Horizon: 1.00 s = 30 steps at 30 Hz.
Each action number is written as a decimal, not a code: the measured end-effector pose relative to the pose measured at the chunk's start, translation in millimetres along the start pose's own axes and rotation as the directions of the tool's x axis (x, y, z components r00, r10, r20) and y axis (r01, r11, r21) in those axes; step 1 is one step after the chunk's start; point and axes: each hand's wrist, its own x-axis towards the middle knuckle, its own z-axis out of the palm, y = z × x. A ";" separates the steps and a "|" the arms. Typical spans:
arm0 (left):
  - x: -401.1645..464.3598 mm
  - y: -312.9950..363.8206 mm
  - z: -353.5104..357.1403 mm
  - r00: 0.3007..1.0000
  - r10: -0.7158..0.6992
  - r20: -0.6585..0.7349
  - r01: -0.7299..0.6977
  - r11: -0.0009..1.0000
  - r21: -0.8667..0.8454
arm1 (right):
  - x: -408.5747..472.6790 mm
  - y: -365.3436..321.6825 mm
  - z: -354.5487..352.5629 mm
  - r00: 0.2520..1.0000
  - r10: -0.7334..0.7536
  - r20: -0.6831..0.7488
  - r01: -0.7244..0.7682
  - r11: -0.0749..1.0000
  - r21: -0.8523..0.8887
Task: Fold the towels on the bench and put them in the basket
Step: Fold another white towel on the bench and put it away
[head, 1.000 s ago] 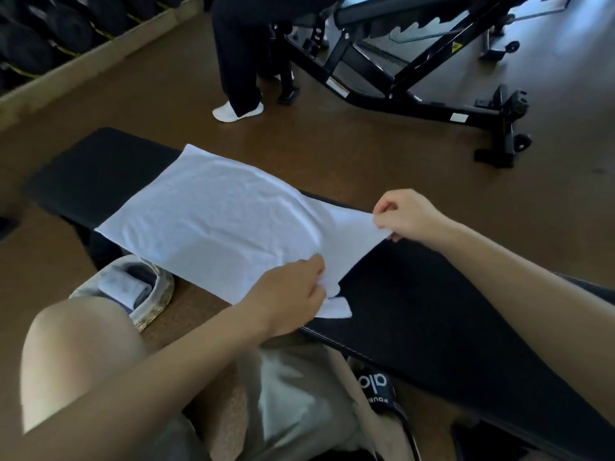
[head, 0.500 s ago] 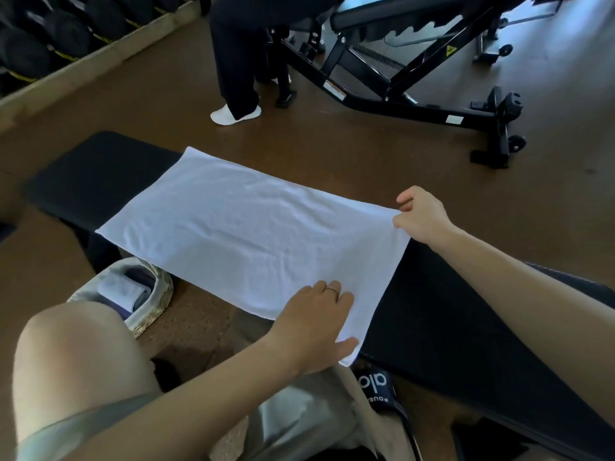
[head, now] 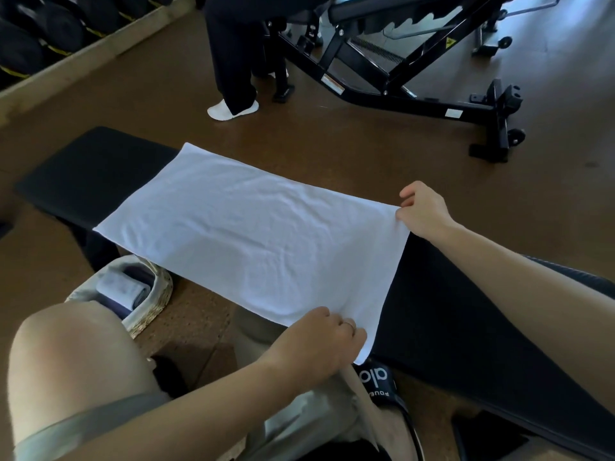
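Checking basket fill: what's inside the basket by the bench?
The basket holds one rolled pale towel on dark fabric; the knee covers its near part.

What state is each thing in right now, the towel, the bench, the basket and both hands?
White terry towel: spread flat, unfolded, on the bench.
Black padded bench: partly covered by the towel.
Woven straw basket: on the floor, holding a folded towel.
Left hand: pinches the near corner.
Right hand: pinches the far corner.
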 end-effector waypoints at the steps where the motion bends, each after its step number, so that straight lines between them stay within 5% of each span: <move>1: -0.9 2.5 -0.8 1.000 0.014 -0.013 -0.014 0.999 0.031 | 0.3 1.2 1.4 1.000 0.004 0.007 -0.004 1.000 -0.007; 6: 6.6 8.6 2.5 0.992 0.077 -0.097 -0.085 0.993 -0.077 | 2.3 1.6 0.4 1.000 -0.025 -0.009 0.024 1.000 -0.019; 16: 17.5 23.7 3.5 0.983 0.145 -0.109 -0.145 0.989 0.002 | 0.4 4.8 2.2 0.998 -0.063 0.026 0.066 0.991 -0.114; 26: 11.8 10.5 14.3 0.910 0.105 -0.401 -0.146 0.987 -0.071 | -15.4 13.0 22.9 0.924 -0.376 -0.067 0.268 0.763 -0.588; 30: 19.1 1.4 15.3 0.900 0.126 -0.417 -0.208 0.965 -0.157 | -30.5 -1.1 46.7 0.844 -0.536 0.025 0.465 0.707 -0.533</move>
